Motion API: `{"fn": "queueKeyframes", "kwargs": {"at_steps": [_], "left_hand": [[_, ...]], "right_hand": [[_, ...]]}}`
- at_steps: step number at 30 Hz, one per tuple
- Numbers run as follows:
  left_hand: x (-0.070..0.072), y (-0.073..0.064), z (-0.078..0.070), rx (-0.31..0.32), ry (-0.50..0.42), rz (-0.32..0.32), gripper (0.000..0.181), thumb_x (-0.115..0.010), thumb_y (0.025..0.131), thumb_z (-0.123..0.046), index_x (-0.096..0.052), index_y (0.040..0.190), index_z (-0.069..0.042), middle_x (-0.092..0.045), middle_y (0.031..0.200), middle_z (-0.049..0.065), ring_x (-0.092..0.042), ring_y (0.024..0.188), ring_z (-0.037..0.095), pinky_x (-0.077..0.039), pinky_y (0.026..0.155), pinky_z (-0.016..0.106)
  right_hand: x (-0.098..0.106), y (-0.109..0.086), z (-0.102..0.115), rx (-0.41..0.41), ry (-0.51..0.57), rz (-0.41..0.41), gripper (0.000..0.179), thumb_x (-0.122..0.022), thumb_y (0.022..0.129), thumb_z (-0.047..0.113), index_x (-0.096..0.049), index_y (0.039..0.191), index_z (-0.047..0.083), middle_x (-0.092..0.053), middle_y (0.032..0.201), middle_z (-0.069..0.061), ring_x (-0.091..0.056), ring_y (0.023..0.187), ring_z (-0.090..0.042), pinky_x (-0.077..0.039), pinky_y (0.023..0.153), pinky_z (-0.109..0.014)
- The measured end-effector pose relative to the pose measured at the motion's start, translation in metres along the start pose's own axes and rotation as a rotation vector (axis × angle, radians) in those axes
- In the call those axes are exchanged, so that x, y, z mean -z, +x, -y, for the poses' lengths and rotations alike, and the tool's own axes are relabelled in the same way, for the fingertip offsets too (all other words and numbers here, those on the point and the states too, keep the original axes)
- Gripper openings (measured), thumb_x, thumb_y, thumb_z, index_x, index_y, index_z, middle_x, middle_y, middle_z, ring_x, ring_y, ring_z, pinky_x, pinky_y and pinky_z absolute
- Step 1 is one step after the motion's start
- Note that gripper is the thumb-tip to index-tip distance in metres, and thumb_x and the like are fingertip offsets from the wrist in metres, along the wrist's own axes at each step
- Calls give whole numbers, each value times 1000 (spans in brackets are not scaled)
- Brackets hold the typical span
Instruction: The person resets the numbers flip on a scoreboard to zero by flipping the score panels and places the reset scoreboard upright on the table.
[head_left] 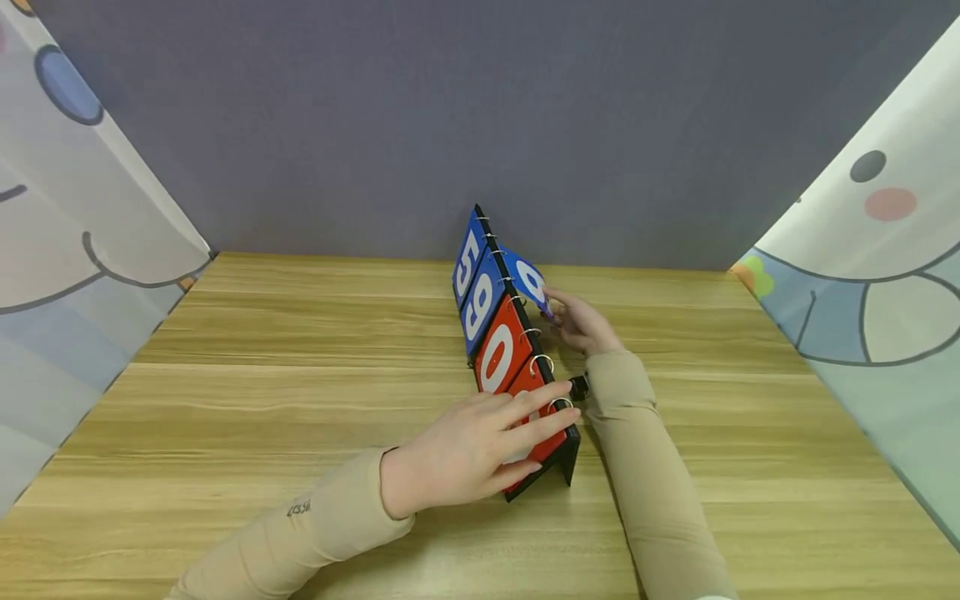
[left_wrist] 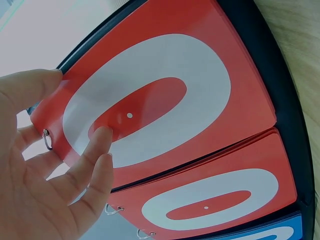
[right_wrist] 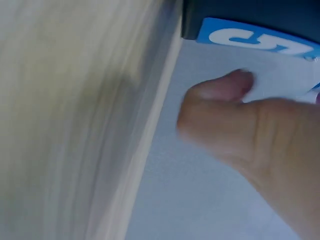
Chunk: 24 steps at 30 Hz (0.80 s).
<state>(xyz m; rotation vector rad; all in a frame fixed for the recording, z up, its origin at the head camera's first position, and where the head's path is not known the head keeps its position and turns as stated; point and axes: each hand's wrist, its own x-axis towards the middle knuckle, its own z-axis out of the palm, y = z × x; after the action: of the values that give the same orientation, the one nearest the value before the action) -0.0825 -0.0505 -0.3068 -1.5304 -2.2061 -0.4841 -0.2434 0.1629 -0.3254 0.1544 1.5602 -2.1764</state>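
A flip scoreboard with a black stand point(head_left: 566, 457) stands lengthwise on the table, with red number cards point(head_left: 504, 346) at its near half and blue cards point(head_left: 467, 260) at its far half. My left hand point(head_left: 480, 446) lies across the nearest red card, two fingers reaching over the ringed top edge. In the left wrist view that card shows a white 0 point(left_wrist: 207, 85), with the thumb at its edge. Behind the board, my right hand point(head_left: 583, 325) pinches the corner of a blue number card point(head_left: 525, 277) swung over the back from the second blue stack.
Metal rings point(head_left: 542, 364) run along the scoreboard's top edge. The wooden table point(head_left: 300, 333) ends at a grey back panel point(head_left: 480, 125). Printed cartoon curtains point(head_left: 885, 275) stand at both sides. A small black object point(head_left: 578, 387) sits by the right wrist.
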Motion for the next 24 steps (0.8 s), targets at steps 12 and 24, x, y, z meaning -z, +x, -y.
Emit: {"fn": "queueKeyframes", "kwargs": {"at_steps": [12, 24], "left_hand": [[1, 0, -1, 16, -12, 20, 64, -69, 87, -26, -41, 143, -16, -36, 150, 4, -58, 97, 9, -48, 82, 29], [2, 0, -1, 13, -1, 17, 62, -69, 86, -26, -43, 142, -15, -36, 150, 4, -58, 95, 8, -49, 81, 29]], "right_hand": [[11, -12, 12, 185, 176, -33, 14, -41, 100, 10, -54, 95, 8, -66, 72, 1, -51, 58, -8, -39, 63, -22], [0, -33, 31, 499, 14, -184, 52, -46, 97, 6, -29, 146, -2, -62, 89, 2, -58, 63, -3, -45, 63, -18]]}}
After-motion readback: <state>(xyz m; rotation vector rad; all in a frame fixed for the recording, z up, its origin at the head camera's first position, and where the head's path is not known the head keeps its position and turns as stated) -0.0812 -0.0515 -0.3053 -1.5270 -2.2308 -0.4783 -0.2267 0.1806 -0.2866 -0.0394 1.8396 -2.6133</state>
